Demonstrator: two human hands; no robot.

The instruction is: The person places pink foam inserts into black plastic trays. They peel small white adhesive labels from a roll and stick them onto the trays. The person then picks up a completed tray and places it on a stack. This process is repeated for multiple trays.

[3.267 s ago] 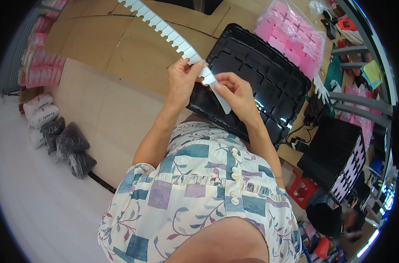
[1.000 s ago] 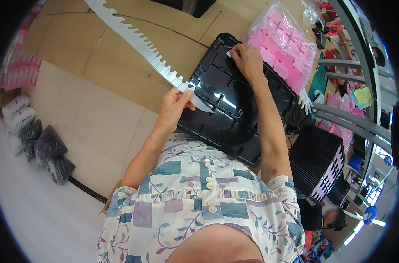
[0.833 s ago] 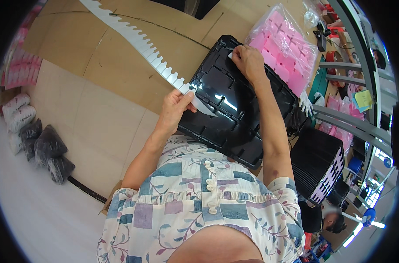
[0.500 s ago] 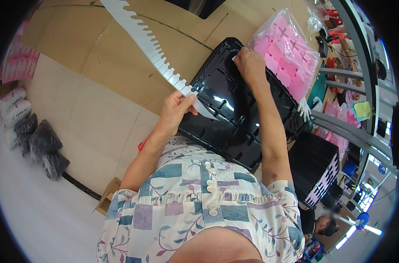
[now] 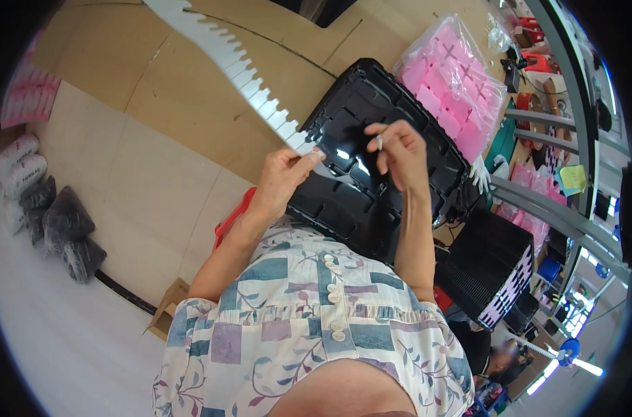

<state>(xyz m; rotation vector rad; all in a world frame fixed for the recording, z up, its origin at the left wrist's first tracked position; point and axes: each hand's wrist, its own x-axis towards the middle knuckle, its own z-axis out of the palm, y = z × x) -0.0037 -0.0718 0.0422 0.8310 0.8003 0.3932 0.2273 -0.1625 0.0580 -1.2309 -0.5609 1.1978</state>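
My left hand (image 5: pixel 286 175) pinches a long white strip (image 5: pixel 241 75) near its lower end. Notches run along one edge of the strip, and it reaches up past the picture's top left. Its lowest end lies over a shiny black moulded plastic tray (image 5: pixel 357 90), which rests in front of me. Above the middle of that tray is my right hand (image 5: pixel 403 156), fingers curled, with a small white piece (image 5: pixel 380 141) held at the fingers. The exact shape of this piece is too small to make out.
Pink notched pieces in clear plastic (image 5: pixel 449 83) lie beyond the tray's right side. A stack of black trays (image 5: pixel 479 260) stands to the right, near a grey metal frame (image 5: pixel 552 201). Dark bags (image 5: pixel 69 219) sit on the floor at left. Another person (image 5: pixel 500 358) is at lower right.
My right hand has come back from the tray's far edge toward the middle, carrying a small white piece. The white strip and my left hand have shifted slightly.
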